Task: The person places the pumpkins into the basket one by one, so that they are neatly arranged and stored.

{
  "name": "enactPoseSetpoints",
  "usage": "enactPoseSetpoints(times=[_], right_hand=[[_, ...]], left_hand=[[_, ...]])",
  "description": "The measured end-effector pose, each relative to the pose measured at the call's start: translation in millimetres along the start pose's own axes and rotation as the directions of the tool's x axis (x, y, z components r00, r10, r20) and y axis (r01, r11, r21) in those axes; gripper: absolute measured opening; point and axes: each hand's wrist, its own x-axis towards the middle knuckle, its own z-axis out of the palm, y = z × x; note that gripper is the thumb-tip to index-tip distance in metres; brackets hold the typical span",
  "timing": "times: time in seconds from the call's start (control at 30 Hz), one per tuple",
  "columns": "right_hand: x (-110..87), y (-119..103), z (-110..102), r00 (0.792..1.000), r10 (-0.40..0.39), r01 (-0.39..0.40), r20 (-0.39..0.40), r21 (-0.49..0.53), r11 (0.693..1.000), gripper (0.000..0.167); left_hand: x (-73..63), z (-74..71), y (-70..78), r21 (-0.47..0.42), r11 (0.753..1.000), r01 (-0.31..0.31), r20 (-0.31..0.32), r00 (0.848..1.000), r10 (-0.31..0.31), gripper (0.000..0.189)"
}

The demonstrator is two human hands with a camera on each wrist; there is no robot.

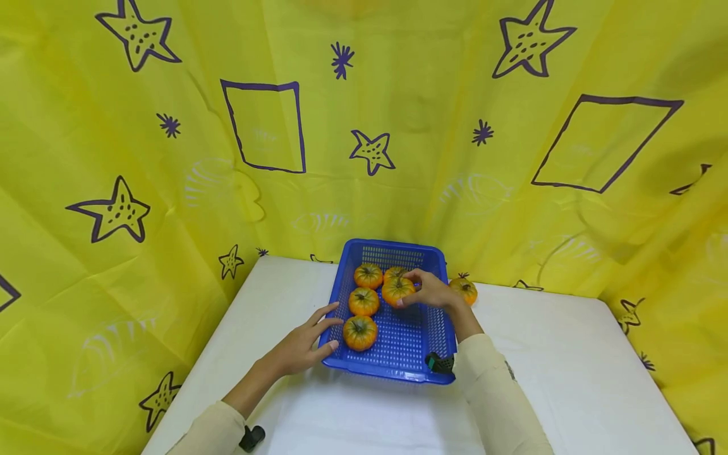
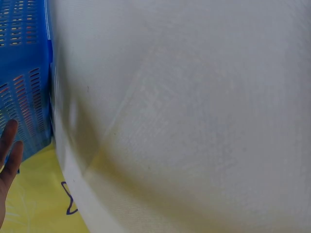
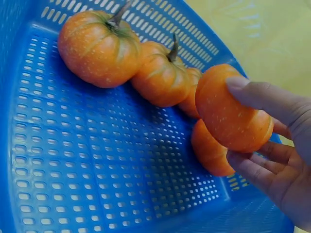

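Note:
A blue plastic basket [image 1: 398, 373] with slotted walls stands on the white table. Inside it, several small orange pumpkins [image 1: 360, 333] form a row along the left side, with another pumpkin [image 3: 209, 153] in a far corner. My right hand [image 1: 429, 291] grips a pumpkin [image 3: 231, 111] between thumb and fingers, held above the basket floor near that corner one. At the basket's left rim is my left hand [image 1: 304, 347], its fingers spread and loosely bent, holding nothing. The left wrist view catches only its fingers [image 2: 12, 155] beside the basket wall.
One more pumpkin [image 1: 463, 290] sits on the table [image 1: 534, 354] just right of the basket, by the back edge. Yellow patterned cloth [image 1: 421, 126] hangs behind and along both sides of the table.

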Motion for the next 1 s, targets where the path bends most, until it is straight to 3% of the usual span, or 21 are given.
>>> enactPoseSetpoints(times=[0.13, 0.47, 0.73, 1.0], right_hand=[[2.8, -4.0, 4.9, 1.000, 0.010, -0.010, 0.017, -0.021, 1.000, 0.067], [8.0, 1.3, 16.1, 0.991, 0.133, -0.132, 0.019, -0.062, 0.989, 0.076], [9.2, 0.6, 18.0, 0.988, 0.157, -0.154, 0.009, -0.122, 0.980, 0.071], [10.2, 2.8, 22.8, 0.981, 0.195, -0.193, 0.005, -0.095, 0.977, 0.073]], left_hand=[[0.4, -0.8, -0.5, 0.004, 1.000, 0.004, 0.001, 1.000, -0.004, 0.051], [0.2, -1.5, 1.9, 0.003, 1.000, 0.003, -0.001, 1.000, -0.003, 0.048], [0.0, -2.0, 1.6, 0.012, 1.000, 0.004, 0.000, 1.000, -0.004, 0.050], [-0.2, -2.1, 2.0, 0.005, 1.000, 0.003, 0.000, 1.000, -0.003, 0.051]])
